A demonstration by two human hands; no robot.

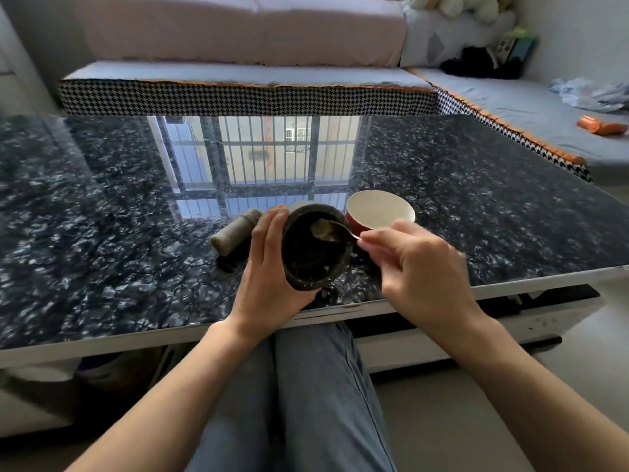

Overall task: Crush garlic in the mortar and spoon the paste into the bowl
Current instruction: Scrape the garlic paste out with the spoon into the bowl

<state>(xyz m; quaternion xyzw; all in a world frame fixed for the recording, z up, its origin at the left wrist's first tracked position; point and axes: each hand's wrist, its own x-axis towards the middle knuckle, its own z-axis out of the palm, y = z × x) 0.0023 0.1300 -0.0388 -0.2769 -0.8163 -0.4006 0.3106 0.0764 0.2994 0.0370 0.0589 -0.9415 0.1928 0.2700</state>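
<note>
The stone pestle [233,233] lies on its side on the dark shiny surface [102,216], just left of the mortar. No hand is on it, so the crushing looks done.

Next comes the left hand [269,267]. It grips the dark mortar [315,247] with its fingers curled round the side, and it tips the mortar so the open top faces the person. The mortar sits near the front edge of the surface. Inside it is mostly dark, with a few small pale bits near the bottom rim.

A spoon [332,229] reaches into the mortar from the right. Its scoop holds a pale lump that looks like garlic paste. The right hand [418,267] pinches the spoon's handle with its fingers curled.

Just right of the mortar and a little farther away stands the bowl [381,211], red outside and white inside. As far as I can see, the inside is clean, with no paste in it yet.

So the scooping step is going on now. What is left is to carry the paste over to the bowl and to scrape out the rest.
</note>
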